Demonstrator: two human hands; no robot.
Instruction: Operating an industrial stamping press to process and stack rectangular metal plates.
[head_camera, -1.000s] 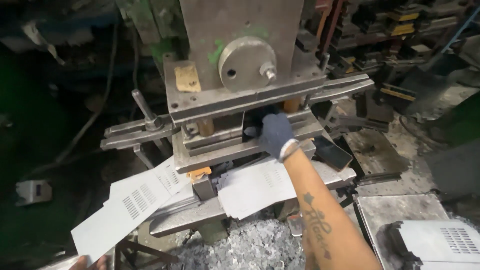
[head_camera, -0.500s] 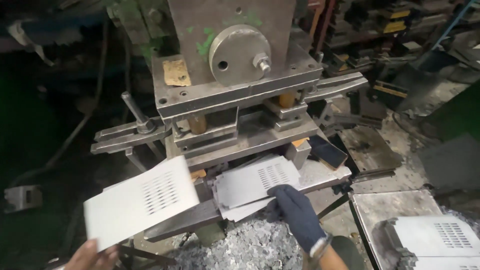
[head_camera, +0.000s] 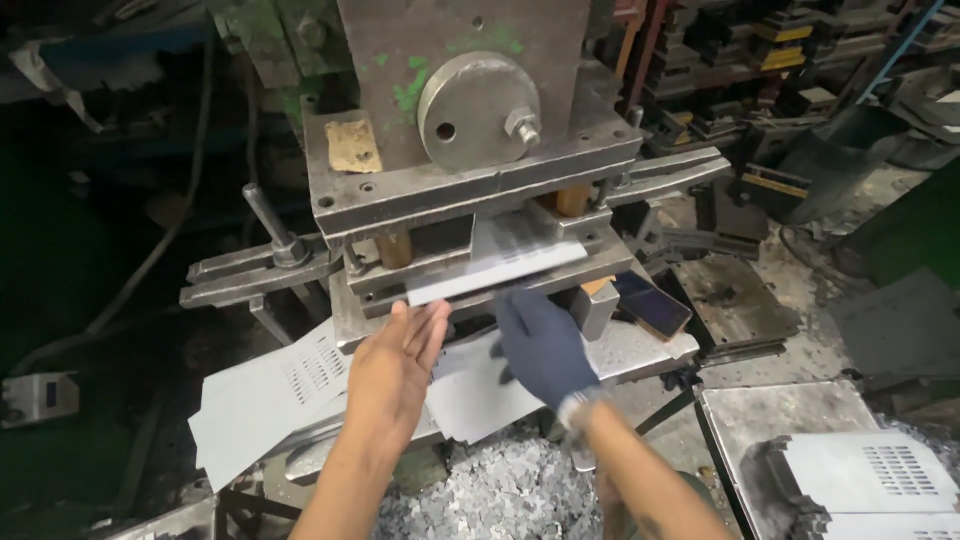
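Shiny metal bits (head_camera: 500, 495) lie in a pile nearest. Above them, the bare left hand (head_camera: 392, 368) is flat with fingers spread, touching the edge of a grey metal sheet (head_camera: 500, 258). The gloved right hand (head_camera: 545, 345) pushes it too, fingers loose. The sheet sits inside the big press (head_camera: 470, 150).

One head cam, worn by the person, looks down & fwd at the press (head_camera: 470, 150) from close range. Forearms enter from bottom edge, left hand (head_camera: 395, 365) & right hand (head_camera: 545, 345) mid-frame. Single view, so no overlap w/ another.
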